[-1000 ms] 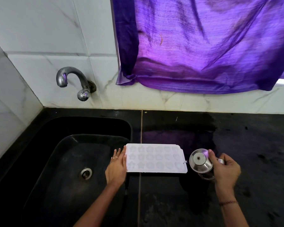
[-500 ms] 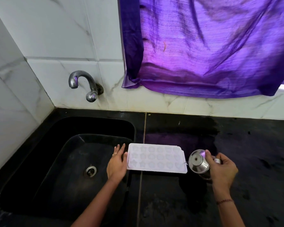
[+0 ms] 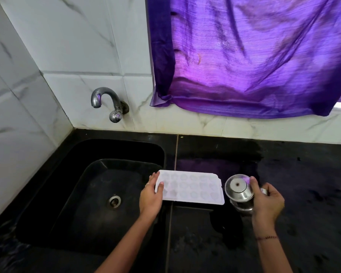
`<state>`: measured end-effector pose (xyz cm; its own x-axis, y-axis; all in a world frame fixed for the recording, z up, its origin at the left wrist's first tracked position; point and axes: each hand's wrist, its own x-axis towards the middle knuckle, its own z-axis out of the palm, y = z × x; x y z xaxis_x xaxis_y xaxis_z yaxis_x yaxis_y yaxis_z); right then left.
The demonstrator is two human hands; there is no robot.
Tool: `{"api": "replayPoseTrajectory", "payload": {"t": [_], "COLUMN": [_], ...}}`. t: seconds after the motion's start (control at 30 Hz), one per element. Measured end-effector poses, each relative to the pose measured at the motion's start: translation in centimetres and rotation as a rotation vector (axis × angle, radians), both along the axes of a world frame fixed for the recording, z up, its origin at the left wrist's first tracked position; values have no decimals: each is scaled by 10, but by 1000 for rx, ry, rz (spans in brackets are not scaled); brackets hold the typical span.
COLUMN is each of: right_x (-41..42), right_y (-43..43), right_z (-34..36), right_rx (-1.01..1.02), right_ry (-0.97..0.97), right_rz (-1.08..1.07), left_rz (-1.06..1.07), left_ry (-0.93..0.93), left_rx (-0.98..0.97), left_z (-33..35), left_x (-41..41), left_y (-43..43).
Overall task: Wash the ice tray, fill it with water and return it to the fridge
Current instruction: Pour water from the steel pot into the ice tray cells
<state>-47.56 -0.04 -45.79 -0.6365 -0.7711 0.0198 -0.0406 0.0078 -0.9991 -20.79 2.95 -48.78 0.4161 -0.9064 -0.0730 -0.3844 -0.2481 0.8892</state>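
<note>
The white ice tray (image 3: 193, 187) lies flat, its left end over the right rim of the black sink (image 3: 83, 194) and the rest on the black counter (image 3: 303, 184). My left hand (image 3: 151, 196) holds the tray's left end, thumb on top and fingers at the edge. My right hand (image 3: 267, 200) grips a small steel container (image 3: 239, 191) just right of the tray, its shiny round lid tilted towards me. The steel tap (image 3: 106, 101) sticks out of the wall above the sink; no water runs from it.
A purple curtain (image 3: 254, 56) hangs over the window behind the counter. White marble tiles line the back and left walls. The sink's drain (image 3: 114, 201) sits in the middle of the basin. A dark wet patch spreads across the counter behind the tray.
My left thumb has come onto the tray's top and the hand now holds its end. The camera has tilted up and left. The right hand keeps the steel container.
</note>
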Motion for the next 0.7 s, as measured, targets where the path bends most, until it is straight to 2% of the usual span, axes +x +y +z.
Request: {"api": "replayPoseTrajectory", "payload": {"t": [0.13,0.3,0.37,0.47,0.57,0.7], "right_x": [22,65,83,109,128,146], "right_y": [2,2,-1,-8,-23,-53], "right_z": [1,2,3,5,5,3], "right_rx": [3,-35,-39,-47,-22,26], "right_ry": [-160,-327,-399,-472,-463,-449], "right_rz": [36,126,148,176,202,260], "left_rz": [-25,-128,-178,-120,-95,-98], "left_ry": [210,588,606,664,738,713], "left_rx": [15,86,82,5,-26,-50], "left_z": [15,33,34,43,43,34], "left_x": [-19,-45,-49,-49,-37,-19], "left_y": [2,-1,-6,-14,-30,-56]}}
